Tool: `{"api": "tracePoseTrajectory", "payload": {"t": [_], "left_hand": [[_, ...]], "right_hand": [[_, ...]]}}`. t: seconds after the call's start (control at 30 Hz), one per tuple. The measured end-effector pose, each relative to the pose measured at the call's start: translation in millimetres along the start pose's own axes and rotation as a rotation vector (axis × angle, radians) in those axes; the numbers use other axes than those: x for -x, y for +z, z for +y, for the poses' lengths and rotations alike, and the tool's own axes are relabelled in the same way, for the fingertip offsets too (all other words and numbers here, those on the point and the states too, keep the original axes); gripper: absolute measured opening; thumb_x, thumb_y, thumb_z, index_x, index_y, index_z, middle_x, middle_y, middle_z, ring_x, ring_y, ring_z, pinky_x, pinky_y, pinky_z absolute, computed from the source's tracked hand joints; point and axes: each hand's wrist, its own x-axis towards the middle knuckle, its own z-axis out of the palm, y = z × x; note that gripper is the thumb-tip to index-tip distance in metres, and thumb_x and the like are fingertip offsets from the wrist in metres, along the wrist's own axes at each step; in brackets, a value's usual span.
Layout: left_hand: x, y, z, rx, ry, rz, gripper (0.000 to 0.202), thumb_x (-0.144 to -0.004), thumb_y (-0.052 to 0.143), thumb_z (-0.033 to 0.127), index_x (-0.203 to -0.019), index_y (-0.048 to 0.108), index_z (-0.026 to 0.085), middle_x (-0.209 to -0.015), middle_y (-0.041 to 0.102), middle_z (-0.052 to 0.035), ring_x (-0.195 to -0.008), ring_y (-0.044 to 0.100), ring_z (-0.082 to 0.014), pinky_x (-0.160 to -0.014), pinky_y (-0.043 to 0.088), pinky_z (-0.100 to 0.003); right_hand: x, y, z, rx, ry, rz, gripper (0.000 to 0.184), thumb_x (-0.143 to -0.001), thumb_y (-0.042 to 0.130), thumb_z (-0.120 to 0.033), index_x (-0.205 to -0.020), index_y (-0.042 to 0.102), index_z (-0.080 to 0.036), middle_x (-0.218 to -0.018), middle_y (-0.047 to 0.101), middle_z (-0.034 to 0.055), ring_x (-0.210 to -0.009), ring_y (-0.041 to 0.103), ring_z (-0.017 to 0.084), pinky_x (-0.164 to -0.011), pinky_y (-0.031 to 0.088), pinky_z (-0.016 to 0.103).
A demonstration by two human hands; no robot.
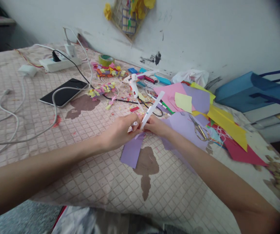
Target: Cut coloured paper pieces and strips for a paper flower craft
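Note:
My left hand [122, 130] is closed, with the round end of a thin white tube [134, 123] poking out between its fingers. My right hand [156, 126] meets it, fingers pinched together at the lower part of a long white strip [153, 107] that slants up and away. Which fingers bear the strip is partly hidden. Just below both hands lies a piece of purple paper [131, 151], its upper end covered by them. A white hot glue gun [133, 85] stands beyond the hands.
Scissors [200, 131] lie on purple sheets at right, near yellow card [227, 123] and red card [244, 152]. To the left are a black tablet [64, 92], a power strip [59, 64] and loose cables. Flower-covered strips [102, 89] and tape [106, 59] sit behind.

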Motion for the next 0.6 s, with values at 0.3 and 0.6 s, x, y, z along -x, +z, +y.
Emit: {"api": "tracePoseTrajectory", "payload": {"t": [0.3, 0.6], "left_hand": [[0, 0.3, 0, -0.021, 0.011, 0.014, 0.02, -0.074, 0.057, 0.011, -0.066, 0.039, 0.017, -0.071, 0.056, 0.0023, -0.061, 0.051, -0.0077, -0.057, 0.039, -0.02], [1, 0.7, -2, -0.003, -0.011, 0.0, 0.018, -0.075, 0.057, 0.013, -0.068, 0.041, 0.017, -0.071, 0.058, 0.0016, -0.062, 0.052, -0.0088, -0.057, 0.04, -0.021]], "right_hand": [[-7, -2, -1, 0.002, -0.037, -0.094, 0.013, -0.075, 0.055, -0.027, -0.073, 0.053, -0.014, -0.052, 0.046, -0.0066, -0.04, 0.034, 0.004, -0.039, 0.025, 0.018], [-23, -10, -9, 0.186, -0.045, -0.255, 0.016, -0.075, 0.051, -0.025, -0.064, 0.055, -0.014, -0.05, 0.043, -0.0061, -0.042, 0.032, 0.005, -0.04, 0.024, 0.018]]}}
